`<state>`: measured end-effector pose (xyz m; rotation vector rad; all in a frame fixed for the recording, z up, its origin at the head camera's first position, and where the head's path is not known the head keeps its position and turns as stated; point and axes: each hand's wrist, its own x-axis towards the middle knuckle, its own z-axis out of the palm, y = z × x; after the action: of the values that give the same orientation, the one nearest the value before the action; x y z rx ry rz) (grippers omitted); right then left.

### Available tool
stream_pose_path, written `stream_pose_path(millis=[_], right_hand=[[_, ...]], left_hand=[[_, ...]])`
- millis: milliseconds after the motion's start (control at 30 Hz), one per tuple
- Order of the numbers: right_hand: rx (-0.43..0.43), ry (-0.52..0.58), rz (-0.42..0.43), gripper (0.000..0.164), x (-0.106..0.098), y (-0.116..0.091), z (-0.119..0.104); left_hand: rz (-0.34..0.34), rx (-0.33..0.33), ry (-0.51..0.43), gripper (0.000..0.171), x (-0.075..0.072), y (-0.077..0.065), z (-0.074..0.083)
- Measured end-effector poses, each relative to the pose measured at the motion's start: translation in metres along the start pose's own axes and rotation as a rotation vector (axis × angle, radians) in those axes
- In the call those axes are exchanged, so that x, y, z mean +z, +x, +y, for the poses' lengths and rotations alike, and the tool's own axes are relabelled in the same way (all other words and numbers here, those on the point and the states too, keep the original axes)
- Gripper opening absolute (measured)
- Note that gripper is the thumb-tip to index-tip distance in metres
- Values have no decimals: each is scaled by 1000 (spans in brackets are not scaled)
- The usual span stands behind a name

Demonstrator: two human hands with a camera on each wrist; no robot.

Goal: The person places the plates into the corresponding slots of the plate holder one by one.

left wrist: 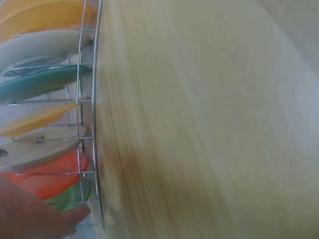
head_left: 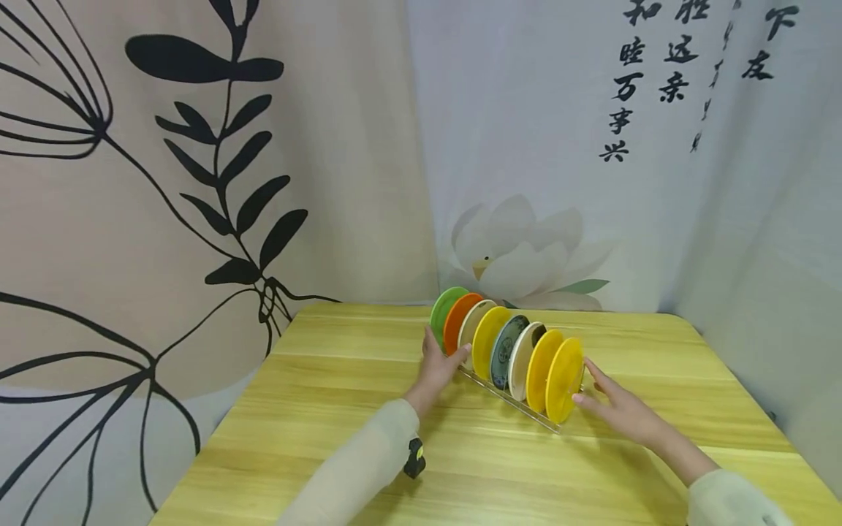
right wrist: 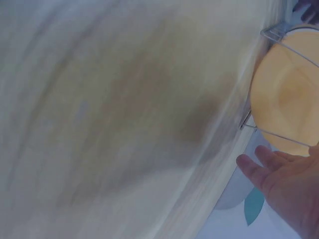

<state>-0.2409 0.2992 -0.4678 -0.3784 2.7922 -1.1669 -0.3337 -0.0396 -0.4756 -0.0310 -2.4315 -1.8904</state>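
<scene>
A wire dish rack (head_left: pixel 509 398) stands slantwise on the wooden table, with several plates upright in its slots. At its far left end are a green plate (head_left: pixel 446 310) and an orange plate (head_left: pixel 460 321); a patterned blue-grey plate (head_left: pixel 505 354) is mid-row, and a yellow plate (head_left: pixel 564 380) is at the near right end. My left hand (head_left: pixel 439 369) is at the far left end, thumb and fingers spread beside the green and orange plates. Around the right end reaches my right hand (head_left: pixel 618 409), fingers extended by the rack's end wire (right wrist: pixel 284 138); firm contact is unclear.
The wooden table (head_left: pixel 316 409) extends on both sides of the rack. Behind it hangs a printed curtain (head_left: pixel 355 183) with plant drawings, a flower and characters, close to the table's back edge. A small black-and-yellow object (head_left: pixel 415 459) is at the left sleeve.
</scene>
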Motion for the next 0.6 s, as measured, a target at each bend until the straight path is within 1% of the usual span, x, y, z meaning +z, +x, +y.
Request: stream_pose_path(millis=[133, 200, 333, 400, 467, 500, 600], right_hand=[[-13, 12, -2, 84, 7, -5, -5], [-15, 4, -10, 85, 10, -6, -9], [-26, -10, -24, 87, 16, -12, -19], [-45, -20, -24, 86, 20, -15, -23], [-76, -24, -24, 84, 24, -17, -26], [-94, -32, -22, 83, 27, -19, -27], [-134, -55, -13, 79, 33, -21, -31]], left_hand=[[3, -5, -19, 109, -3, 4, -2], [5, 14, -27, 104, -6, 6, -3], [-7, 86, -56, 82, -10, 11, -4], [-4, 96, -54, 73, -12, 13, -4], [2, 80, -45, 70, -14, 15, -3], [12, 48, -24, 72, -15, 16, -3], [23, -8, -4, 74, -19, 16, 0]])
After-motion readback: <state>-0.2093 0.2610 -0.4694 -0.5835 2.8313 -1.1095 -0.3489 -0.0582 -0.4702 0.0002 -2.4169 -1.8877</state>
